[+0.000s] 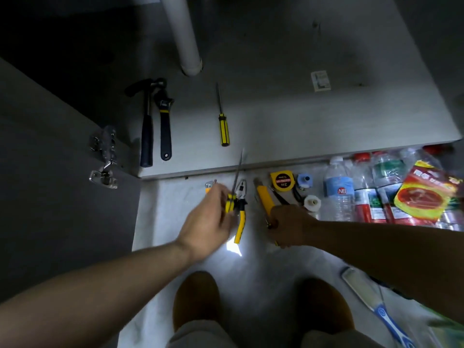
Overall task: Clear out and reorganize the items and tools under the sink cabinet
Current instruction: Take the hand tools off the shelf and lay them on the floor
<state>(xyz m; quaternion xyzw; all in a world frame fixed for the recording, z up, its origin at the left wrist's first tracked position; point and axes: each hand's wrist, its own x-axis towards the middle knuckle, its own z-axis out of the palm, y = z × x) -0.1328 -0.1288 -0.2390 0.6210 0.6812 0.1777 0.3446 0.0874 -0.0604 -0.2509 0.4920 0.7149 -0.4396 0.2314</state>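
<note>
View: head camera, looking down into the open sink cabinet and the floor in front of it.
Left hand [208,222]: pinches the yellow-and-black handle of a flat screwdriver [236,179] between fingers and thumb; it is blurred, so the exact finger placement is unclear.
Flat screwdriver: held just above the floor tiles [163,214], shaft pointing far, its tip over the cabinet's near edge.
Handling: judged light, stiff and easy to carry one-handed. The ribbed handle is the place to hold; the thin shaft is slick and its tip could scratch.
Right hand [291,226]: curled round the near end of a yellow utility knife [265,199], which lies on the tiles right of the left hand. Best taken by the body, away from the blade end.
Pliers [241,212]: yellow-handled, lying on the tiles just under and right of the held screwdriver, untouched.
Cabinet floor [301,116]: far left, a hammer [147,126] and an adjustable wrench [165,121] lie side by side, handles near. A second screwdriver [223,126] lies to their right, well apart.
Drain pipe [185,33]: white, comes down at the far centre.
Right of the knife: a tape measure [281,181], a white plastic fitting [312,202], a water bottle [337,194] among others, and a red packet [424,197].
Near right: a blue-handled brush [376,305].
Step in hand: likely laying the held screwdriver beside the one already in the cabinet.
</note>
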